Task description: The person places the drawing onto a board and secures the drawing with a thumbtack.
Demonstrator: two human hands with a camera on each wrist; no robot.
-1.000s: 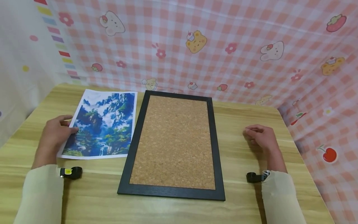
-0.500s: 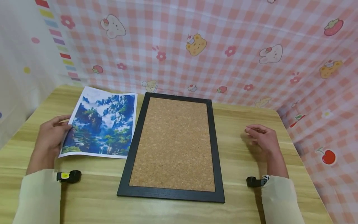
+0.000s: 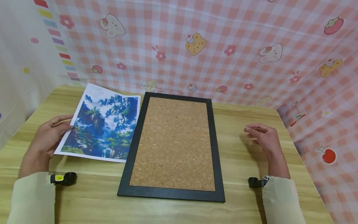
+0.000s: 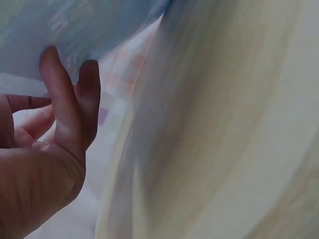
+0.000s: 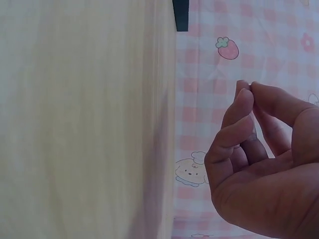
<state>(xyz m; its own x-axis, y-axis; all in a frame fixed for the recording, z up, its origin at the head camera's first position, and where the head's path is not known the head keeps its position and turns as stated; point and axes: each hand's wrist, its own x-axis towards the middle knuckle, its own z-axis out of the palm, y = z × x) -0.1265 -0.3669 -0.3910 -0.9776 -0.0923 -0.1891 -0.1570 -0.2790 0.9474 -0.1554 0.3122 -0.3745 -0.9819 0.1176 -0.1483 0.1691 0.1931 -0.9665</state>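
In the head view my left hand pinches the left edge of a printed landscape picture, blue mountains and green trees with a white border. The sheet bends slightly, and its lower left edge is raised over the table. In the left wrist view fingers show beneath the paper. A cork board in a black frame lies flat beside the sheet, whose right edge meets the frame's left side. My right hand hovers over the table to the right, fingers loosely curled with nothing in them.
The wooden table ends at a pink checked cloth with cartoon prints, which rises behind it and on the right. A white cloth hangs at the left. Each wrist wears a small black camera.
My left hand has drawn back left and lifted the picture's left side off the table; the sheet has tilted and shifted a little. My right hand has hardly moved.
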